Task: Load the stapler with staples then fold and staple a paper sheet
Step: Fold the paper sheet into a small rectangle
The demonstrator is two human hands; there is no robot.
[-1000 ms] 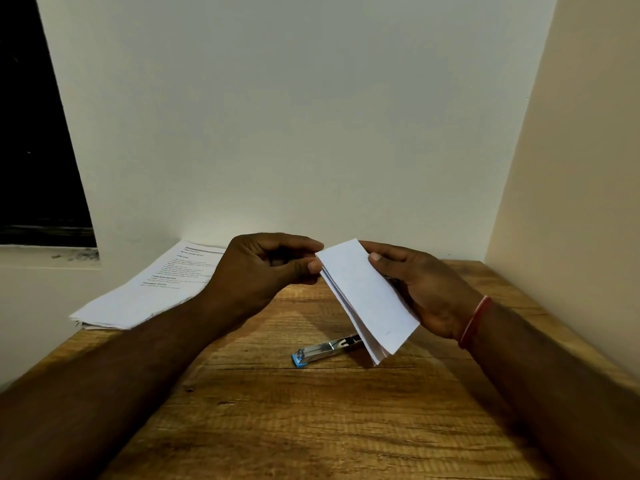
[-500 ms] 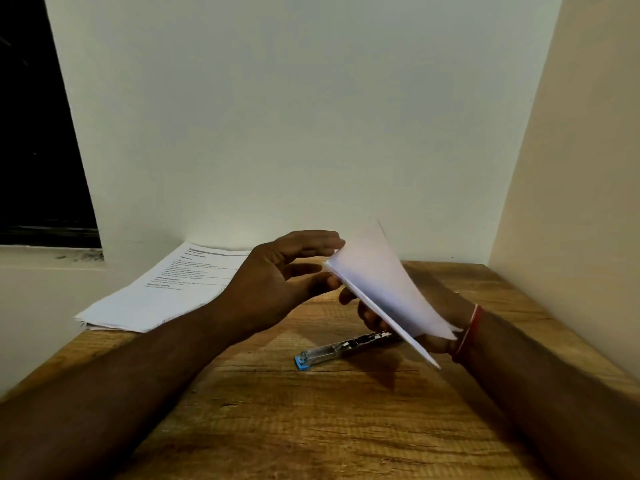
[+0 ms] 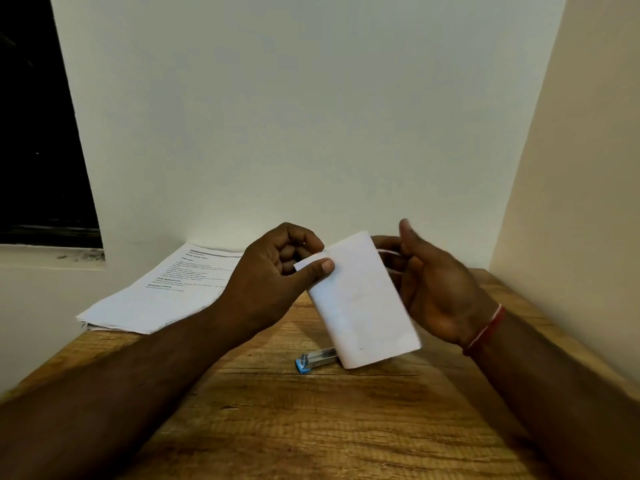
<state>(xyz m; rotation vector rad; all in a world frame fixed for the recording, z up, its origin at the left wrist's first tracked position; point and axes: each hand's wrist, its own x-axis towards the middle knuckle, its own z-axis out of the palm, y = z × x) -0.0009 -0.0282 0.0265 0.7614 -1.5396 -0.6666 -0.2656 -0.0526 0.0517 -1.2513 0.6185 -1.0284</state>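
A folded white paper sheet (image 3: pixel 360 299) is held upright above the wooden table (image 3: pixel 311 427). My left hand (image 3: pixel 277 275) pinches its upper left corner between thumb and curled fingers. My right hand (image 3: pixel 436 285) is behind the sheet's right edge, with its fingers curled round that edge and the thumb raised. The small blue and metal stapler (image 3: pixel 315 360) lies flat on the table below the sheet; its right end is hidden by the paper. Neither hand touches the stapler.
A stack of printed paper sheets (image 3: pixel 162 292) lies at the table's far left, overhanging the edge. A white wall stands behind the table and a beige wall (image 3: pixel 571 202) close on the right. A dark window opening (image 3: pixel 38 133) is at the left.
The sheet has turned from a steep edge-on tilt to facing me upright. My left hand went from open fingers to pinching the sheet's corner. My right hand rose behind the paper.
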